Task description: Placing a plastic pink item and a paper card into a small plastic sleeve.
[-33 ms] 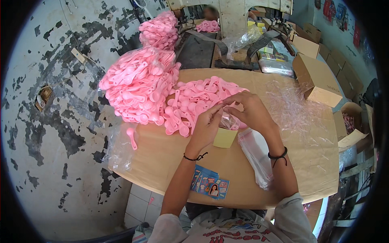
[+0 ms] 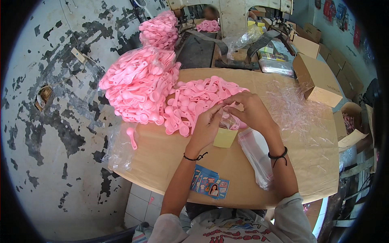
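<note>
A clear plastic bag [image 2: 229,121] with a yellow piece [image 2: 225,138] at its lower end hangs between my hands over the table. My left hand [image 2: 207,124] pinches the bag's upper edge from the left. Fingertips of my right hand [image 2: 252,110] are closed on the same edge, close to the left fingertips. Behind them lies a loose heap of pink plastic spoons [image 2: 194,99]. A stack of clear bags [image 2: 256,158] rests beside my right forearm. Blue printed cards [image 2: 210,184] are spread near the table's front edge. What else the held bag contains is partly hidden by my fingers.
Big clear sacks of pink spoons [image 2: 135,83] stand at the left, near the peeling wall. One spoon [image 2: 132,138] lies apart on the brown table [image 2: 162,156]. Thin plastic strips [image 2: 296,105] litter the right side, before an open cardboard box [image 2: 318,81].
</note>
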A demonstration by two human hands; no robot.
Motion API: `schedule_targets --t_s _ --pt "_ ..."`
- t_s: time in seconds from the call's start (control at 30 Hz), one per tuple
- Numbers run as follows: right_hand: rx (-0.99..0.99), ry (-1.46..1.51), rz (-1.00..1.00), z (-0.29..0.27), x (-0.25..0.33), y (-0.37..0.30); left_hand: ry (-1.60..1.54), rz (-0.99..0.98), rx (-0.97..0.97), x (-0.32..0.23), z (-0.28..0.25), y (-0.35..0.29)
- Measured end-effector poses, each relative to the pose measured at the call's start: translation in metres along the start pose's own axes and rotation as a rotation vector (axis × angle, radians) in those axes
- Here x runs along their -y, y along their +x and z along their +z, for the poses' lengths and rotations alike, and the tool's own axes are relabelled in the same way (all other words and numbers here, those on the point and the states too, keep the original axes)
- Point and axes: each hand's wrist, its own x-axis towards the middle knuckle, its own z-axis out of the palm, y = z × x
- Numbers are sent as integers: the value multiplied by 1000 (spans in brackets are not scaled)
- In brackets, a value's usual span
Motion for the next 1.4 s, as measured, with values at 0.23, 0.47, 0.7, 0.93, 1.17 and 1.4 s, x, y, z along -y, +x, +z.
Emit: schedule_targets --t_s 0.23,0.47,0.7,0.93,1.17,1.4 --pt "-6 -15 49 7 -3 0 120 13 -122 -8 8 -3" --pt "7 -12 45 8 -3 0 60 10 -68 -1 4 -1" --pt "-24 -66 -43 17 -18 -1 -3 -115 -24 -12 4 -4" --pt "-13 -22 -1 23 -15 -2 112 -75 39 -3 -2 -2" --pt "-108 47 98 24 -21 -1 272 81 12 5 6 -2" --pt "-414 253 220 10 -20 1 -132 -24 7 9 4 5"
